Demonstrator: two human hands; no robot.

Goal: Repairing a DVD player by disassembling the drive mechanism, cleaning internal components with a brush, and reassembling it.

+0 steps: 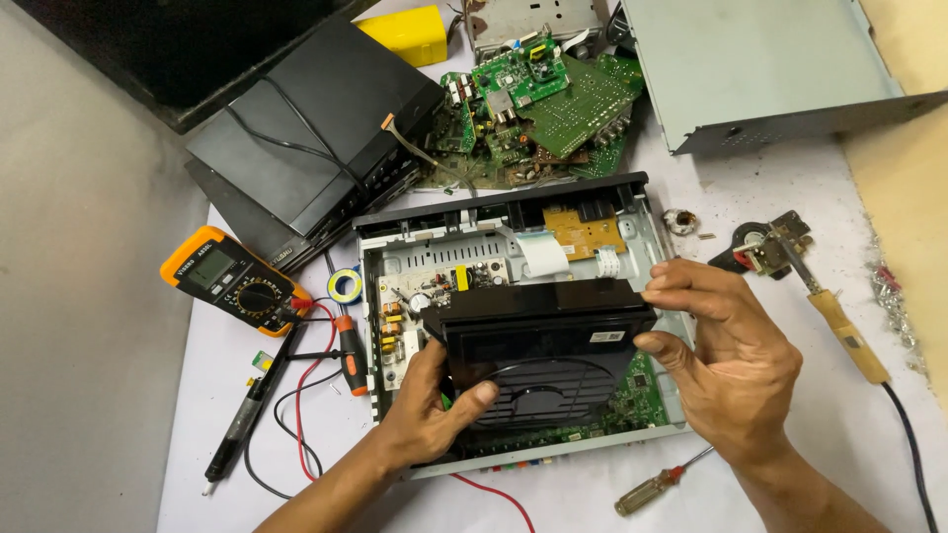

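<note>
Both hands are gripping the black disc drive (548, 355), left hand (430, 410) pinching its near-left corner, right hand (726, 360) clasping its right side, holding it tilted over the opened player chassis (395, 262) mid-worktop, exposing circuitry beneath

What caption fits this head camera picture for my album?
Left hand and right hand hold a black disc drive over an opened player chassis, beside a multimeter and soldering iron.

Bright, even light falls from above; the white surface (849, 415) shows only soft, short shadows. Focus is sharp throughout, with slight wide-angle bending at the edges.
</note>
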